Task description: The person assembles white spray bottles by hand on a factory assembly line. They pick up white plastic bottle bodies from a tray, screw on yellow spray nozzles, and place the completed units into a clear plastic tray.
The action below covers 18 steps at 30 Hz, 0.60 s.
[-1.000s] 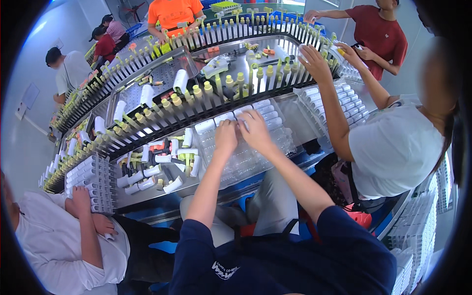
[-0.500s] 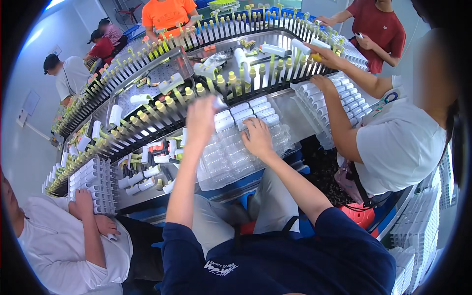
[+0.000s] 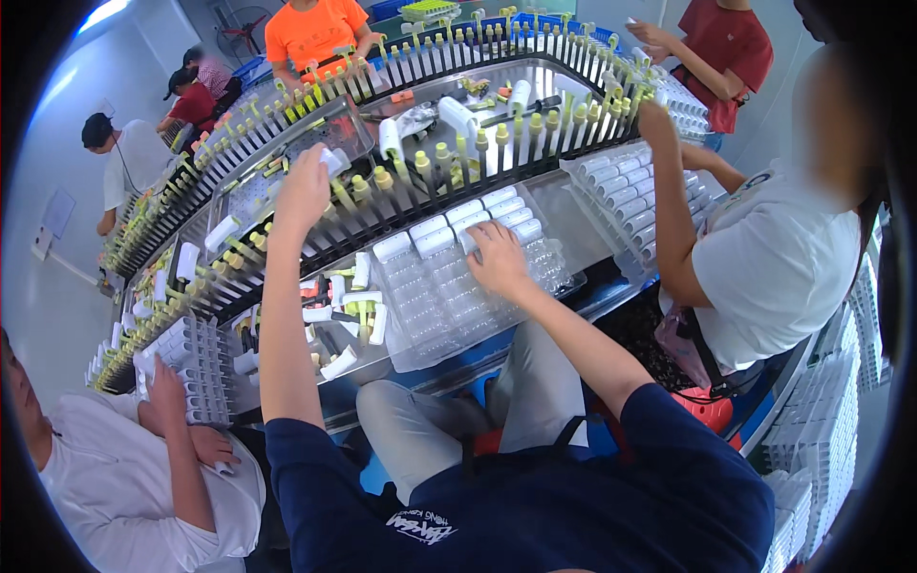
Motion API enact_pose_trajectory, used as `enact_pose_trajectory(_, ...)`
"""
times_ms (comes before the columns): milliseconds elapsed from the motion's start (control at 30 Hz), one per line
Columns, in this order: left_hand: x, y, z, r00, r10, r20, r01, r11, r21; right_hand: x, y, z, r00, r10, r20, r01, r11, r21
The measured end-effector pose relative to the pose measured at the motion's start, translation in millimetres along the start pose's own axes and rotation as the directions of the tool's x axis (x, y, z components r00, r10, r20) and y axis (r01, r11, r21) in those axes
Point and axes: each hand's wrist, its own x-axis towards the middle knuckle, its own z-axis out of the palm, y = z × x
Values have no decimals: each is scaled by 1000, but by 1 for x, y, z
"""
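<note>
My left hand (image 3: 304, 191) reaches out over the row of pegs, its fingers closed round a white plastic shell (image 3: 334, 161). Below and to the right lies a clear plastic tray (image 3: 420, 329) with moulded pockets. White rounded shells (image 3: 392, 247) fill its far rows, while its near pockets show bare. Over those rows bends my right hand (image 3: 499, 260), thumb and fingertips on another white shell (image 3: 466, 225); the fingers partly cover it. Yellow-green capped pegs (image 3: 383, 178) stand upright on the black rack just beyond the tray.
White and coloured parts (image 3: 339, 310) lie loose left of the tray. Co-workers sit close on both sides, with filled trays (image 3: 621, 196) before them. Behind the pegs, a metal pan (image 3: 334, 129) and scattered parts lie inside the loop. Tray stacks (image 3: 812, 430) stand at right.
My left hand has moved left and farther out along the pegs, and a white shell now shows in its fingers. My right hand stays over the tray. The right co-worker's hands have shifted.
</note>
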Motion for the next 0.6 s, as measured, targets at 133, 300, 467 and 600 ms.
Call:
enact_pose_trajectory(133, -4, -16, -6, 1000, -10, 21, 9, 999, 42, 35, 22, -3, 961, 91, 262, -68, 993, -97)
enact_pose_trajectory(300, -24, -40, -8, 992, -123, 7, 118, 966, 229, 67, 29, -5, 831, 73, 551, 49, 978, -203)
enact_pose_trajectory(467, -51, -27, -28, 959, -233, -160, 277, 891, 359, 70, 31, -5, 813, -90, 575, 227, 959, -170)
enact_pose_trajectory(600, -84, 28, -1, 891, 50, -450, 265, 748, 608, 62, 44, -10, 840, -240, 487, 340, 932, -127)
